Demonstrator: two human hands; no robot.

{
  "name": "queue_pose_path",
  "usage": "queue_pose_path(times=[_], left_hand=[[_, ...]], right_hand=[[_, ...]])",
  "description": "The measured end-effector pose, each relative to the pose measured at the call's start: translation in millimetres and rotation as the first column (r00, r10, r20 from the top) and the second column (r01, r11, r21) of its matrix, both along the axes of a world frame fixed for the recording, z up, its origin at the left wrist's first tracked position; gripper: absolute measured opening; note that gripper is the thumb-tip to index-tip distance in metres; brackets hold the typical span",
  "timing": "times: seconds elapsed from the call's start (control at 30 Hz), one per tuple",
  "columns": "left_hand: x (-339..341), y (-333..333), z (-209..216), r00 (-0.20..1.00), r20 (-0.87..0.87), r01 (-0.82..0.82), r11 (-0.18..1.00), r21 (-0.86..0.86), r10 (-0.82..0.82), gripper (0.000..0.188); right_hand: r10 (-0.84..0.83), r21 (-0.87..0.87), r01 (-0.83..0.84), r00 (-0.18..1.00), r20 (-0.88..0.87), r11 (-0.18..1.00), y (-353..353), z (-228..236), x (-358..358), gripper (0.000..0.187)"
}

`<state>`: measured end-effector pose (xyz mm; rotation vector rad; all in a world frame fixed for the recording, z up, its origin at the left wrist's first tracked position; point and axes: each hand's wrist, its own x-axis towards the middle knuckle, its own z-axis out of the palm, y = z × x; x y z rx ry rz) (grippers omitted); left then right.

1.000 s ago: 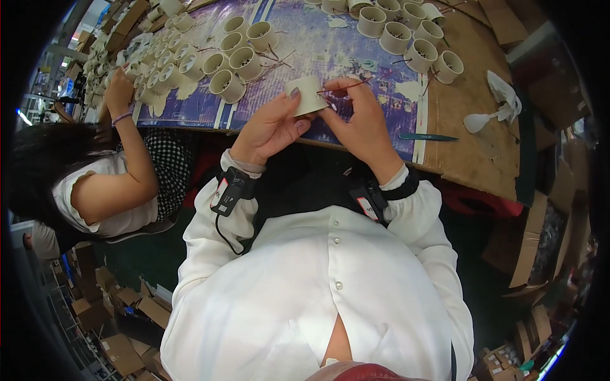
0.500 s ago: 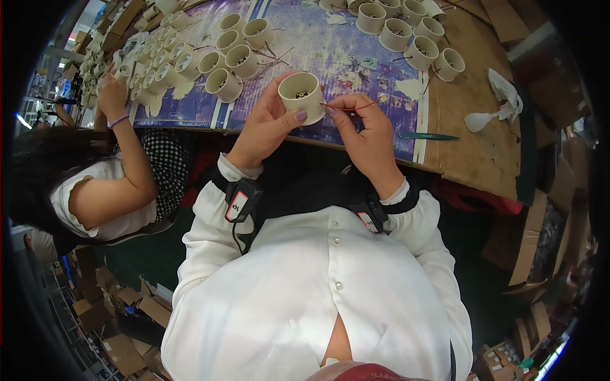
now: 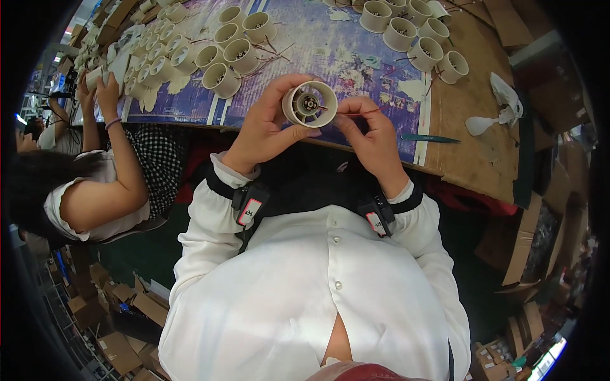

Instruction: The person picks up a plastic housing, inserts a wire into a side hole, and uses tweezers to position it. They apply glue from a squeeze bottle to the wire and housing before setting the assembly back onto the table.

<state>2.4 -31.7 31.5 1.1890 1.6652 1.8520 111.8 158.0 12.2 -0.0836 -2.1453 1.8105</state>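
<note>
My left hand (image 3: 272, 120) is wrapped round a cream cylindrical housing (image 3: 296, 120), held above the table's front edge. Its open end is tilted toward me, showing a round part with dark and metallic pieces (image 3: 309, 103) inside. From the housing's right side, thin red wires (image 3: 362, 113) run out. The fingers of my right hand (image 3: 365, 127) pinch these wires close to the housing wall. Dark green tweezers (image 3: 431, 138) lie on the table to the right of my right hand.
Several similar cream housings (image 3: 241, 56) with wires stand at the table's far middle, more (image 3: 426, 54) at the far right. A white bottle (image 3: 480, 124) lies by crumpled plastic. At left, a co-worker's hands (image 3: 105, 92) hold a white piece. Cardboard boxes (image 3: 530, 235) stand at right.
The housing has tipped so its open end faces me and its inside shows. My right hand keeps its pinch on the wires. The co-worker has raised a white piece in both hands.
</note>
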Motion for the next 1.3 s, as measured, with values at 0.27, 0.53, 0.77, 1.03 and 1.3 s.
queue_pose_path(times=[0.27,0.53,0.77,1.03,1.3], left_hand=[[0,1,0,1.000,0.007,0.001,1.000,0.000,-0.001,0.074],[7,8,-5,0.996,0.076,-0.047,0.999,0.003,0.046,0.076],[7,10,-3,0.992,0.096,-0.078,0.997,0.015,0.076,0.074],[5,11,-7,0.991,0.121,-0.059,0.997,0.045,0.053,0.072],[8,12,-8,0.996,0.078,-0.045,0.997,0.064,0.040,0.072]], right_hand=[[0.025,-0.069,-0.030,0.998,-0.062,0.997,-4,0,-3,0.014],[-0.061,0.331,0.118,0.982,-0.179,0.936,-5,8,-6,0.009],[-0.066,0.437,0.170,0.968,-0.243,0.883,-1,4,-7,0.010],[-0.096,0.162,0.149,0.951,-0.294,0.976,-6,14,-5,0.015],[-0.010,0.314,0.113,0.950,-0.313,0.943,-1,8,-5,0.015]])
